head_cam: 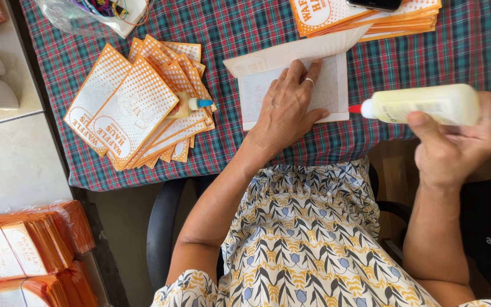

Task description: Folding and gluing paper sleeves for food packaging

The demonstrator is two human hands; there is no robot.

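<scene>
Two bundles of orange bags (26, 250) lie low at the left. On the plaid worktop (245, 28), one fanned pile of orange bags (137, 102) carries one small glue bottle (191, 104). The left hand (288, 108), fingers spread, presses one white folded bag (296, 74) flat. The right hand (456, 142) grips one big glue bottle (424, 105), its red tip just beside the bag's edge.

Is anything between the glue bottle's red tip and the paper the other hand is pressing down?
Nothing visible. The glue bottle in the right hand points at the paper's right edge; the left hand lies further left.
</scene>
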